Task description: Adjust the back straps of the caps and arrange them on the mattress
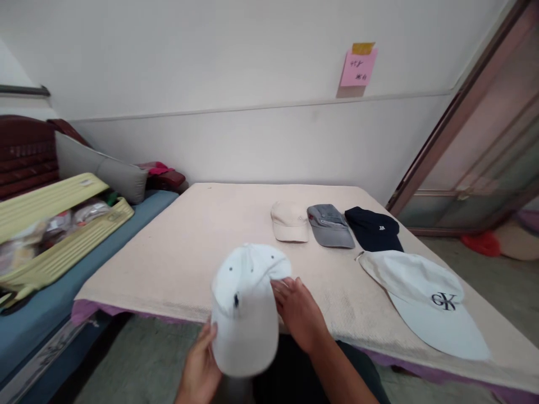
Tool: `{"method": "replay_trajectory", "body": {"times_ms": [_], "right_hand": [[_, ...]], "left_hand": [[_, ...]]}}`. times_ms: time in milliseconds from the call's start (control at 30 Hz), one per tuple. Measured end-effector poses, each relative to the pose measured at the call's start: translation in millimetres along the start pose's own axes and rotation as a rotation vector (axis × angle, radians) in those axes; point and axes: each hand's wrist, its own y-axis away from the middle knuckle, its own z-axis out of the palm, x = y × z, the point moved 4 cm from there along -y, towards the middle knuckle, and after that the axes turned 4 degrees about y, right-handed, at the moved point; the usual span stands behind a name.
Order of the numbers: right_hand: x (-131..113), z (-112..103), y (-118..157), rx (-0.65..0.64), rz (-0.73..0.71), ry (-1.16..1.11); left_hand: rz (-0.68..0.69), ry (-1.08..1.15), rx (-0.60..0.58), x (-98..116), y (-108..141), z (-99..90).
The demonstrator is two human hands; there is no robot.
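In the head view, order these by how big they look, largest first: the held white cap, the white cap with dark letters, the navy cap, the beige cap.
1. Held white cap and white cap with dark letters: too close to rank.
2. Navy cap
3. Beige cap

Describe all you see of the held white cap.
The white cap looks like fabric, with a curved brim, dark eyelets and a small dark mark on the crown's front. It is held brim down near the table, its crown creased on one side. The left hand touches the brim; the right hand, the crown's edge.
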Motion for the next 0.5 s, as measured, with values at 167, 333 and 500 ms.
{"method": "replay_trajectory", "body": {"times_ms": [167, 333, 500], "right_hand": [[45, -26, 2, 0.149, -0.057, 0.187], [101, -45, 4, 0.126, -0.009, 0.439], [123, -51, -7, 0.063, 0.07, 0.532]], "left_hand": [[0.286, -0.017, -0.055, 104, -68, 49.7], [0.431, -0.042, 0.002, 178, -130, 62.8], [0.439, -0.08, 0.226, 197, -176, 9.1]]}}
